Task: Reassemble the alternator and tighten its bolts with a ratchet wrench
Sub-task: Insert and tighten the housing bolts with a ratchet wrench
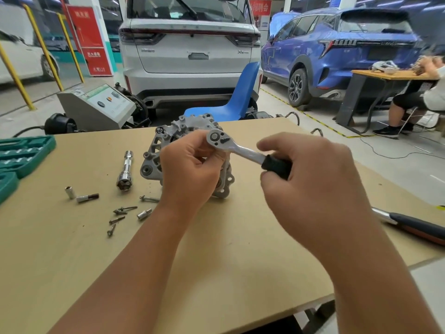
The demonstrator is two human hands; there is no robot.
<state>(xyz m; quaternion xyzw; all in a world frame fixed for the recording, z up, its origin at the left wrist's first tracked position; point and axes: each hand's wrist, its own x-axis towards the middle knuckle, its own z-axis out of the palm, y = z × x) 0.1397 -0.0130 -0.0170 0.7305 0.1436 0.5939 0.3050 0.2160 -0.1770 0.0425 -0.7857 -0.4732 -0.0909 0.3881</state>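
This is a car repair workshop. Beyond the wooden table (240,273), a white SUV (190,49) is parked tail-on, with a blue SUV (337,56) to its right and yellow lift posts (43,47) to its left. A green socket set case (21,153), loose sockets and bolts (120,210) lie on the table's left side.

Both bare forearms reach forward and converge mid-frame. Left hand (192,165) back to camera, fingers curled, thumb and fingertips pinching the ratchet wrench (237,150) at its head. Right hand (310,184) slightly blurred, fingers wrapped round the black handle, index finger raised above the shaft.
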